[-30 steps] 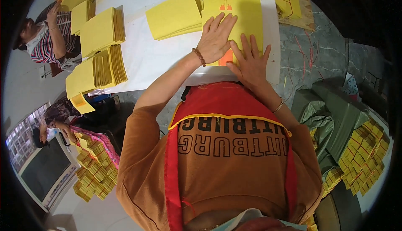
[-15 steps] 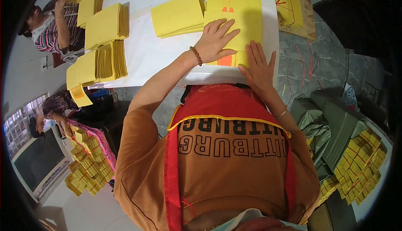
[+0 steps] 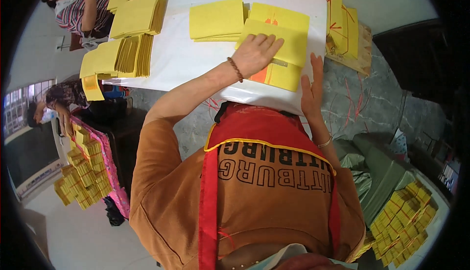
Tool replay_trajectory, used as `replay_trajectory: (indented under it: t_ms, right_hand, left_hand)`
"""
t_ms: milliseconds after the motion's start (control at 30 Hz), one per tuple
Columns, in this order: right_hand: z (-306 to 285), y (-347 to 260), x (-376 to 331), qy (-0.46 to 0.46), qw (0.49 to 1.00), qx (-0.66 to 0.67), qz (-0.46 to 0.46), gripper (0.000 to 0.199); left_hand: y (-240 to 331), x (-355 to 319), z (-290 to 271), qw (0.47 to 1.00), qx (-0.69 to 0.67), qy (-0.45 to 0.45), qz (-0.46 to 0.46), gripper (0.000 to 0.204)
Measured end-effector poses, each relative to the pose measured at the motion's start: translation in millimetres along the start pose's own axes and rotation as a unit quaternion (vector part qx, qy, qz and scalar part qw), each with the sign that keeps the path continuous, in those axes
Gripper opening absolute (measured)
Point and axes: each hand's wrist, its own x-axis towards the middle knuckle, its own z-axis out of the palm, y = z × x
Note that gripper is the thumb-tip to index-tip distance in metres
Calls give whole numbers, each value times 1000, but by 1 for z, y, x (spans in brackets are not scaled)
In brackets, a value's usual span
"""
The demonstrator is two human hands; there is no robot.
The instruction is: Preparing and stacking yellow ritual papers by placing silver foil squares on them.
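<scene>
Since half a second ago: left hand [image 3: 257, 52] slid up, now lying flat and unclenched on the top yellow sheet [image 3: 274, 37], pushing it askew; right hand [image 3: 311, 90] drawn back to the stack's [image 3: 284, 74] near right edge, fingers straight, gripping nothing. White table [image 3: 186, 54] under it all, grey marbled floor [image 3: 352, 98] beyond, more yellow stacks [image 3: 132, 18] at left. Sheet itself plain yellow, tilted atop a pile showing an orange patch, near the table's front edge.
</scene>
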Motion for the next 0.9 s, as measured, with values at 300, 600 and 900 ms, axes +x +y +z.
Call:
replay_trajectory:
  t_ms: [300, 600, 900]
  right_hand:
    - [-30, 22, -10, -86, 995, 15, 57, 54]
    - [-15, 21, -9, -102, 992, -49, 53, 52]
    - [13, 14, -8, -51, 994, -80, 56, 51]
  left_hand:
    - [-109, -51, -9, 953, 192, 163, -171, 58]
    - [-127, -83, 49, 970, 152, 1, -192, 56]
    - [-125, -84, 51, 959, 66, -155, -228, 74]
